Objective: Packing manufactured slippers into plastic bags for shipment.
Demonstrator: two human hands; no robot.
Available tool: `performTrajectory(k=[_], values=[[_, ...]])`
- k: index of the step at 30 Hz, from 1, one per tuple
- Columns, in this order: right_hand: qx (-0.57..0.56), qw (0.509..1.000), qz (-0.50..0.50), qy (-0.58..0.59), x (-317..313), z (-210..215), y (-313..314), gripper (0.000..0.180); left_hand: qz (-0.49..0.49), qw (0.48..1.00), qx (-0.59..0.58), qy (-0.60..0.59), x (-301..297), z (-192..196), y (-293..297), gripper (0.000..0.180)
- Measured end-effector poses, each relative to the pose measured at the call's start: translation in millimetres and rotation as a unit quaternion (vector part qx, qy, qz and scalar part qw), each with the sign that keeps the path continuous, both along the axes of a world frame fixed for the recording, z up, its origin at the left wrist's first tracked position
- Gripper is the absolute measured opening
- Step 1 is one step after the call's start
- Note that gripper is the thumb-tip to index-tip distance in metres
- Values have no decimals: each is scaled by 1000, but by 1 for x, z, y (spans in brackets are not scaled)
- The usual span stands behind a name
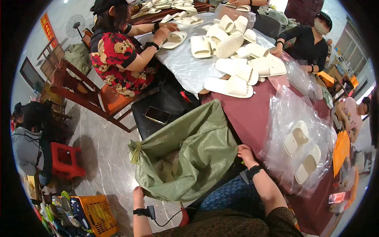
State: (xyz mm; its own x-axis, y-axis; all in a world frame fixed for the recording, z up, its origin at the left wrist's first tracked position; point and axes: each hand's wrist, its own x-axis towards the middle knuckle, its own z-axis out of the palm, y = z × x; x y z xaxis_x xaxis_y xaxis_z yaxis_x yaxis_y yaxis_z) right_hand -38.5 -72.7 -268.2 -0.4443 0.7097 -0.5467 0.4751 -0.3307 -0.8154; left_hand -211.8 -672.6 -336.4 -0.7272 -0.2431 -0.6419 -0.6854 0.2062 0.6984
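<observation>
Green sack (201, 158) gapes by the desk (241, 106), near-left edge. Left hand (138, 193) at sack's lower-left rim, opening unclear; right hand (246, 154) at its right side, fingers curled. Can't tell if either grips.

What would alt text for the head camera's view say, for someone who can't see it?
A person's left fingers and right fingers are at the left and right edges of an open green sack. Beyond it, co-workers are at a partly plastic-covered table heaped with cream slippers; two more slippers lie on clear plastic at right.
</observation>
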Motion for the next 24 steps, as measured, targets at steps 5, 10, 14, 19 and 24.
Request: performTrajectory(k=[5,10,14,19,24], values=[[162,982,80,-45,16,12,3,38,-372,758,-490,215,-8,161,108,24],[239,958,157,6,12,60,-24,45,-436,780,-172,415,4,234,239,49],[207,940,258,86,32,130,-47,42,-524,771,-269,241,7,148,311,118],[266,901,303,158,98,253,-76,28,-740,622,-59,248,71,143,358,58],[308,909,240,148,180,275,-84,24,-848,436,47,298,143,166,364,64]])
